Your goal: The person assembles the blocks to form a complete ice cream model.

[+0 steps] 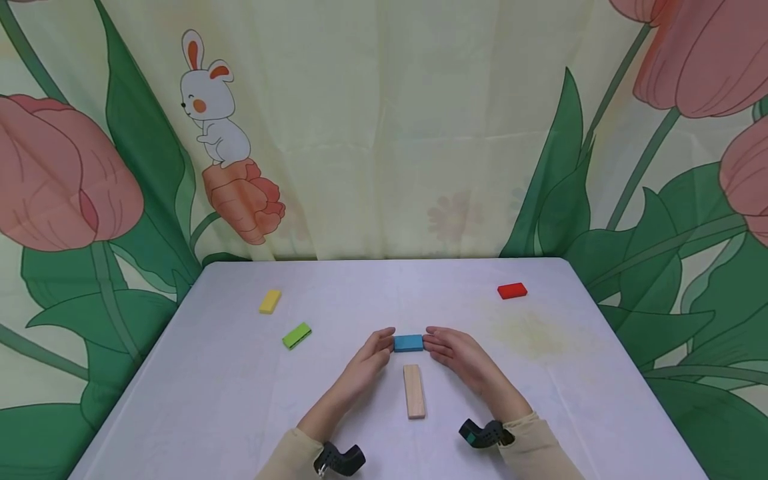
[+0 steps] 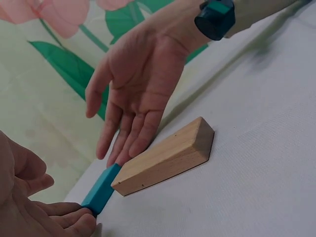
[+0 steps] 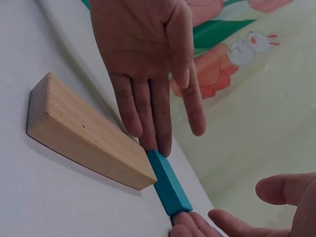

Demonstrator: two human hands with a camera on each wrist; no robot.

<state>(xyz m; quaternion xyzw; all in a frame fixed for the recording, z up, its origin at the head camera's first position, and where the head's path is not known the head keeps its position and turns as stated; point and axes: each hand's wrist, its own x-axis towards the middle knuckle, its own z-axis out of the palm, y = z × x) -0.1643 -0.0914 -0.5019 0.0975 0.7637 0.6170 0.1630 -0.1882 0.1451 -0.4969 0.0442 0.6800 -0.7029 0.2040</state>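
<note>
A blue block (image 1: 409, 343) lies crosswise near the middle of the white table, between the two hands. My left hand (image 1: 367, 360) touches its left end with the fingertips, fingers straight. At the opposite end, my right hand (image 1: 465, 357) meets the block the same way, palm facing inward. Both wrist views show the fingertips against the short ends of the blue block (image 2: 102, 188), thumbs held away from it. Closer to me, a plain wooden block (image 1: 414, 392) lies lengthwise between the forearms; neither hand touches it.
On the left of the table (image 1: 198, 400) lie a yellow block (image 1: 270, 301) and a green block (image 1: 297, 336). A red block (image 1: 513, 291) is at the far right. Behind the table hangs a curtain (image 1: 384, 133) printed with tulips and a rabbit.
</note>
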